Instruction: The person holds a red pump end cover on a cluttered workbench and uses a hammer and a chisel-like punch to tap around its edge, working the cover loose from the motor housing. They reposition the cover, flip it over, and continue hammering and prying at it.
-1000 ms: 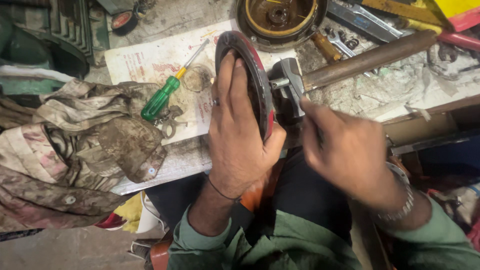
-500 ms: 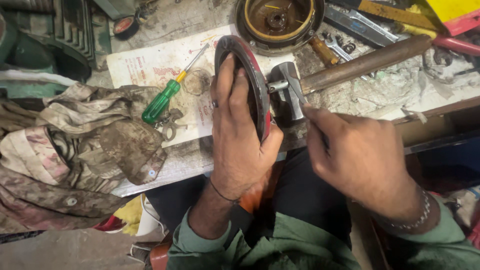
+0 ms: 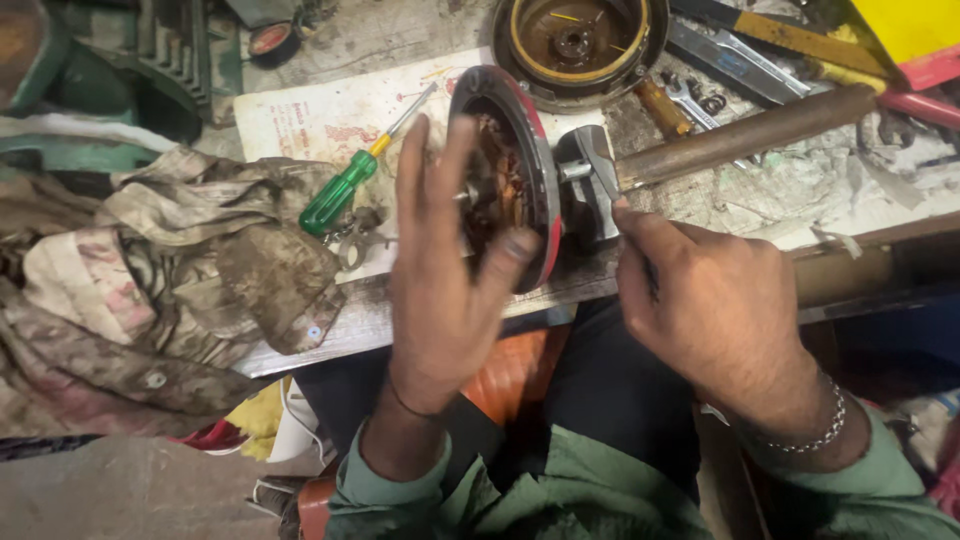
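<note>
Cluttered and grimy, the desk (image 3: 700, 200) leaves us little working room. Our left hand (image 3: 450, 290) grips a round red-rimmed motor cover (image 3: 520, 170) standing on edge at the near border, fingers spread over its face, thumb hooked on the rim. Our right hand (image 3: 715, 310) is pinched on something small, hidden from view, just beside a hammer (image 3: 700, 150) whose head meets the cover's shaft. We judge the unit opened, with its brown housing (image 3: 578, 40) set apart beyond. A green screwdriver (image 3: 345, 190), dirty rags (image 3: 170, 270) and spanners (image 3: 700, 95) crowd both flanks; only the near edge stays open.
</note>
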Tool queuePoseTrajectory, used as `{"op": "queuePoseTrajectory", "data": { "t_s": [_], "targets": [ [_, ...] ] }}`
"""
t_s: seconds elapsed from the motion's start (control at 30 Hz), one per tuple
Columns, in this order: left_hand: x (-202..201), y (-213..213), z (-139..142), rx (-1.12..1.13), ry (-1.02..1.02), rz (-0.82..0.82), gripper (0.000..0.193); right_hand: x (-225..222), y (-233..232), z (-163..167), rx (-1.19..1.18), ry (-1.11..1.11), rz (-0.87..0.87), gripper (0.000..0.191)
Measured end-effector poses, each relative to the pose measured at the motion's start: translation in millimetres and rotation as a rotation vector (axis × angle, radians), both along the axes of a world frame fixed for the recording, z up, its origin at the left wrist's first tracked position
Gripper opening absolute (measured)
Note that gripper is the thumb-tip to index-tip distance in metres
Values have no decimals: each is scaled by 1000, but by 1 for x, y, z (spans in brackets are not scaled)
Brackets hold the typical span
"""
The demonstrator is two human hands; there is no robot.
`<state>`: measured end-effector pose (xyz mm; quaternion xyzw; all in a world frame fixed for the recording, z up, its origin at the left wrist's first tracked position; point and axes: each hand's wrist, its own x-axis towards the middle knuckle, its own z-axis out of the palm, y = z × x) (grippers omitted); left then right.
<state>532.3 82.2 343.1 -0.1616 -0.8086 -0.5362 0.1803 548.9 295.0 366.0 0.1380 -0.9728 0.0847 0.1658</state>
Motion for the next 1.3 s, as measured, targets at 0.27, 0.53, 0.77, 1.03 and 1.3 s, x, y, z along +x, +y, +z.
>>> {"op": "queuePoseTrajectory", "data": {
  "t_s": [0.27, 0.53, 0.77, 1.03, 1.3],
  "targets": [
    [-17, -6, -14, 22, -19, -53, 74, 1, 4, -1, 25, -13, -15, 24],
    [-26, -17, -21, 140, -51, -248, 70, -2, 2, 3, -31, -8, 11, 25],
    [-26, -22, -17, 123, -51, -263, 72, -6, 1, 10, -60, -9, 59, 24],
    [-27, -24, -15, 186, -41, -292, 77, -9, -15, 26, -37, 36, 29, 23],
    [-27, -27, -10, 73, 0, -260, 80, -9, -3, 5, -65, 56, 84, 23]
  ]
}}
